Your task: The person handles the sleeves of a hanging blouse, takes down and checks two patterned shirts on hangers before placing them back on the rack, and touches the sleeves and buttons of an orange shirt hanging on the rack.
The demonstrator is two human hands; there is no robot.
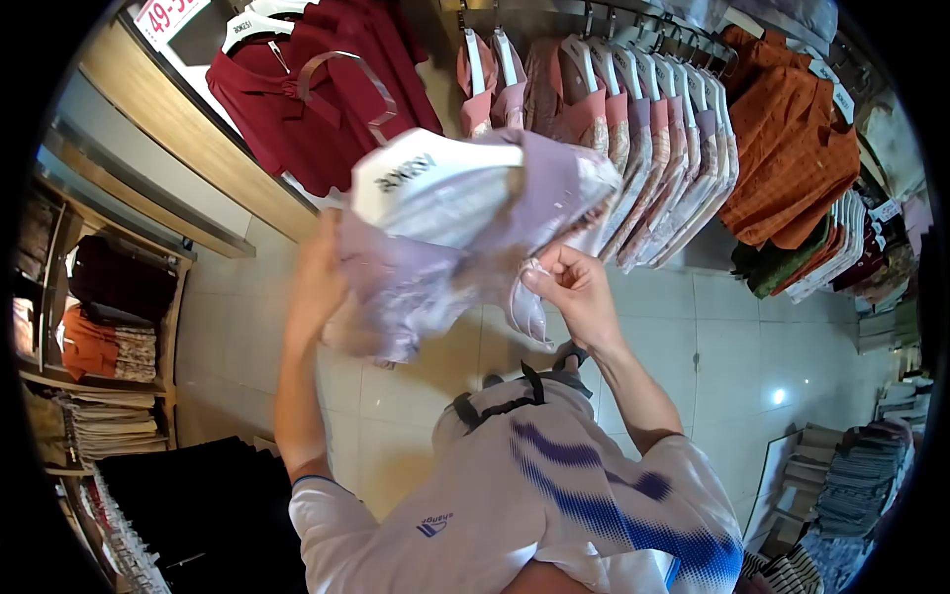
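A lilac blouse with a pale patterned body (406,287) is held up in front of me on a white hanger (435,183), its clear hook free in the air. The garment is partly blurred. My left hand (322,272) is at the blouse's left side, closed on its edge, with the fingertips hidden behind the cloth. On the other side, my right hand (579,292) pinches a lilac sleeve end (527,307) between thumb and fingers. Whether clear plastic covers the sleeve I cannot tell.
Ahead hangs a row of similar blouses (653,148) on a rail. Dark red tops (317,99) hang at upper left, orange shirts (797,139) at right. Shelves of folded clothes (114,426) stand left, black garments (198,510) lower left, folded jeans (861,475) lower right. The floor is tiled.
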